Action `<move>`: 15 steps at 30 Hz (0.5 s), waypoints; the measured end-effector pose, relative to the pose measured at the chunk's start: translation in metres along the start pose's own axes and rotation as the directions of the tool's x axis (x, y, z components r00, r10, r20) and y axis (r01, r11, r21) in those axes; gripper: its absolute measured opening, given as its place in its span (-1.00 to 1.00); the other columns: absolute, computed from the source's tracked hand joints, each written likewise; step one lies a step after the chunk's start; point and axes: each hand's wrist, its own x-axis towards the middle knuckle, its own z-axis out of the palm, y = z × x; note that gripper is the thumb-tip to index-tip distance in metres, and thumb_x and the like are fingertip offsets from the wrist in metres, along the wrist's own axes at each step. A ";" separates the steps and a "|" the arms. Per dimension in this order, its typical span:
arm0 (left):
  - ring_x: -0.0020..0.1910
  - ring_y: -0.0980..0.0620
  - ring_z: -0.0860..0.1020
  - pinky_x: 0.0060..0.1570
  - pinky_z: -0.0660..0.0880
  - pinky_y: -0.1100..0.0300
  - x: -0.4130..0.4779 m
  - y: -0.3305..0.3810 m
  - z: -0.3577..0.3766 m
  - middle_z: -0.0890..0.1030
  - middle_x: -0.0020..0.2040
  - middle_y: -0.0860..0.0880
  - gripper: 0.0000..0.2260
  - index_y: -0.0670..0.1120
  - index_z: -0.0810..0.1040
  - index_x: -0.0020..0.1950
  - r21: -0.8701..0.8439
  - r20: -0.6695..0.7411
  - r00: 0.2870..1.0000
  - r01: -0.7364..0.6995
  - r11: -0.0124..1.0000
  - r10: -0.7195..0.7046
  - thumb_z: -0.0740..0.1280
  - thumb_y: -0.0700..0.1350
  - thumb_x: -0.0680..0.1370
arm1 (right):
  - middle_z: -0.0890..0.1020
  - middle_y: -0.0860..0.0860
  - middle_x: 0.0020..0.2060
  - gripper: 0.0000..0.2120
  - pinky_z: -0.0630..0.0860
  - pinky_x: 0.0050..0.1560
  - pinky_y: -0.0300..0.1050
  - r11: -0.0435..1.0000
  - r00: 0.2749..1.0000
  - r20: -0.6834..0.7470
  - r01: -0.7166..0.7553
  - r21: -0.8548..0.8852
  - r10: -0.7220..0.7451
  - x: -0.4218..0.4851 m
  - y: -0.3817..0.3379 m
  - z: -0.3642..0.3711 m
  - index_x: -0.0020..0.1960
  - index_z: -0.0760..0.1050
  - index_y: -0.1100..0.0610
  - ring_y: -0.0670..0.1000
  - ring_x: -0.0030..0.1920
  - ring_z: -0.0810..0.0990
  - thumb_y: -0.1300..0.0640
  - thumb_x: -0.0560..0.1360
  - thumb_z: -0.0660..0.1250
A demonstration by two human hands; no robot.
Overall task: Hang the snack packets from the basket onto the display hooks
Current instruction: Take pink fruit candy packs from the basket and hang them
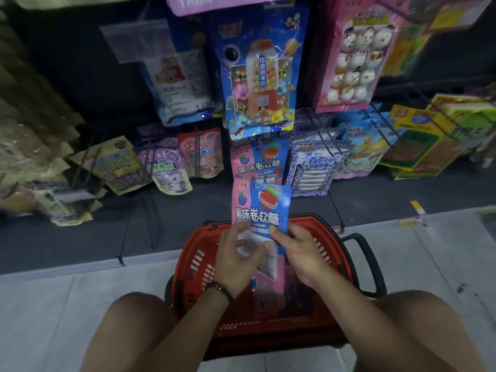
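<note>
Plainly, both the left hand (236, 253) and right hand (300, 251) pinch the fruit-roll candy packet (261, 208) upright above the red basket (193, 261), likely aligning it with matching packets (257, 161) hanging ahead.

2 hands (239, 256) (300, 253) gripping pink-blue snack packet (261, 208), red basket (193, 264) below

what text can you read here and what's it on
"果味卷软糖": held packet
"果味卷…糖", middle characters blurred: hung packet just above it
"扭蛋糖果机": blue packet
"老酸奶风味拉丝软糖": blue-and-white packet
"TANG", rest cut off: pink sign at the top
All other print is too small or blurred to read.
</note>
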 end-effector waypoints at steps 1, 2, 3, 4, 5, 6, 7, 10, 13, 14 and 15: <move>0.28 0.12 0.60 0.31 0.56 0.12 -0.001 0.001 0.003 0.61 0.29 0.13 -0.47 0.21 0.54 0.32 -0.040 0.042 0.999 0.018 0.999 -0.016 0.55 0.21 0.39 | 0.76 0.17 0.15 -0.76 0.55 0.37 0.30 1.000 0.999 0.033 -0.013 -0.005 0.013 -0.002 0.001 0.006 0.25 0.70 0.17 0.22 0.22 0.72 0.11 0.64 0.43; 0.26 0.09 0.64 0.31 0.58 0.06 0.000 0.001 0.005 0.66 0.26 0.11 -0.47 0.16 0.55 0.34 -0.104 0.073 0.997 0.044 0.994 -0.037 0.57 0.18 0.40 | 0.76 0.17 0.16 -0.71 0.55 0.37 0.30 0.999 0.997 0.077 -0.027 -0.019 0.028 -0.003 0.002 0.009 0.26 0.71 0.14 0.22 0.24 0.71 0.02 0.63 0.42; 0.22 0.06 0.67 0.29 0.60 0.01 0.000 0.001 0.005 0.70 0.22 0.09 -0.50 0.11 0.56 0.33 -0.145 0.087 0.995 0.067 0.987 -0.054 0.58 0.11 0.43 | 0.76 0.16 0.18 -0.65 0.57 0.35 0.27 0.998 0.991 0.127 -0.048 -0.026 0.051 -0.005 0.001 0.011 0.28 0.70 0.12 0.23 0.26 0.70 -0.07 0.64 0.37; 0.18 0.04 0.69 0.26 0.62 -0.04 0.001 0.000 0.003 0.72 0.18 0.06 -0.58 0.07 0.58 0.30 -0.171 0.078 0.995 0.069 0.983 -0.057 0.58 0.03 0.48 | 0.75 0.15 0.19 -0.60 0.62 0.29 0.21 0.997 0.982 0.171 -0.070 -0.037 0.075 -0.007 0.000 0.012 0.32 0.68 0.10 0.21 0.26 0.70 -0.13 0.68 0.30; 0.16 0.03 0.70 0.25 0.63 -0.08 0.003 0.000 0.001 0.73 0.15 0.04 -0.69 0.05 0.60 0.26 -0.170 0.048 0.997 0.067 0.983 -0.059 0.54 -0.05 0.54 | 0.75 0.12 0.20 -0.58 0.65 0.21 0.15 0.995 0.976 0.197 -0.089 -0.043 0.096 -0.008 -0.002 0.012 0.35 0.66 0.09 0.18 0.24 0.72 -0.15 0.70 0.24; 0.15 0.01 0.71 0.24 0.63 -0.12 0.004 -0.001 -0.002 0.74 0.14 0.01 -0.78 0.04 0.62 0.24 -0.178 0.022 0.997 0.071 0.982 -0.068 0.48 -0.09 0.61 | 0.76 0.10 0.19 -0.56 0.67 0.15 0.11 0.994 0.972 0.209 -0.096 -0.051 0.105 -0.008 -0.004 0.011 0.37 0.65 0.09 0.15 0.21 0.73 -0.14 0.70 0.20; 0.15 0.00 0.71 0.23 0.63 -0.16 0.006 0.000 -0.005 0.75 0.13 -0.03 -0.84 0.04 0.65 0.23 -0.195 0.001 0.996 0.089 0.977 -0.090 0.41 -0.09 0.65 | 0.76 0.09 0.18 -0.58 0.67 0.11 0.07 0.993 0.973 0.205 -0.090 -0.074 0.103 -0.007 -0.005 0.009 0.36 0.65 0.09 0.12 0.17 0.74 -0.11 0.69 0.21; 0.15 -0.09 0.73 0.24 0.63 -0.18 0.012 -0.001 -0.012 0.78 0.09 -0.04 -0.81 -0.07 0.70 0.18 -0.295 -0.069 0.975 0.184 0.938 -0.213 0.32 -0.05 0.70 | 0.77 0.03 0.14 -0.79 0.68 0.11 -0.03 0.972 0.991 0.131 0.058 -0.229 -0.028 0.005 -0.001 -0.002 0.24 0.71 0.00 0.00 0.12 0.74 0.11 0.69 0.35; 0.03 0.04 0.75 0.03 0.68 0.16 0.016 0.002 -0.017 0.79 -0.02 0.06 -0.80 -0.09 0.69 0.09 -0.348 -0.050 0.962 0.234 0.908 -0.267 0.27 -0.16 0.73 | 0.72 -0.02 0.16 -0.69 0.65 0.20 -0.05 0.953 0.988 -0.054 0.124 -0.277 -0.144 0.017 -0.001 -0.015 0.31 0.65 -0.06 0.00 0.17 0.72 0.15 0.60 0.49; -0.03 0.14 0.74 -0.06 0.64 0.29 0.016 0.005 -0.020 0.79 -0.06 0.12 -0.80 -0.08 0.68 0.08 -0.353 -0.022 0.964 0.240 0.904 -0.265 0.25 -0.19 0.74 | 0.73 0.00 0.16 -0.67 0.66 0.14 -0.08 0.973 0.986 -0.094 0.116 -0.200 -0.137 0.018 -0.003 -0.018 0.33 0.62 0.00 0.02 0.16 0.73 0.19 0.59 0.50; -0.06 0.20 0.73 -0.11 0.61 0.37 0.015 0.007 -0.021 0.78 -0.08 0.15 -0.79 -0.07 0.68 0.10 -0.348 0.002 0.965 0.245 0.905 -0.261 0.24 -0.20 0.74 | 0.75 0.02 0.13 -0.68 0.67 0.09 -0.10 0.988 0.987 -0.121 0.095 -0.118 -0.109 0.019 -0.005 -0.019 0.33 0.61 0.06 0.04 0.12 0.75 0.24 0.59 0.49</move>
